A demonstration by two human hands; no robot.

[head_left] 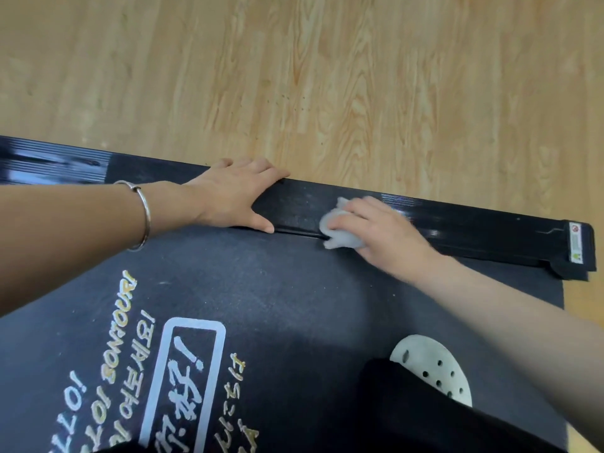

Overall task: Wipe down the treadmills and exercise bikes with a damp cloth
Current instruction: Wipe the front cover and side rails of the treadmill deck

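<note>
The treadmill's black side rail (457,225) runs from the left edge to the right across the view, with the dark running belt (261,289) below it. My right hand (379,230) presses a small crumpled white cloth (340,238) onto the rail where it meets the belt, fingers curled over the cloth. My left hand (235,194) lies flat on the rail to the left of the cloth, fingers spread over the far edge, thumb on the belt side. A metal bangle sits on that wrist.
Light wooden floor (327,76) lies beyond the rail. The belt carries white and yellow printed greetings (183,371). My pale perforated shoe (431,367) and black trouser leg (408,413) stand on the belt at lower right. The rail's end cap (575,250) bears a sticker.
</note>
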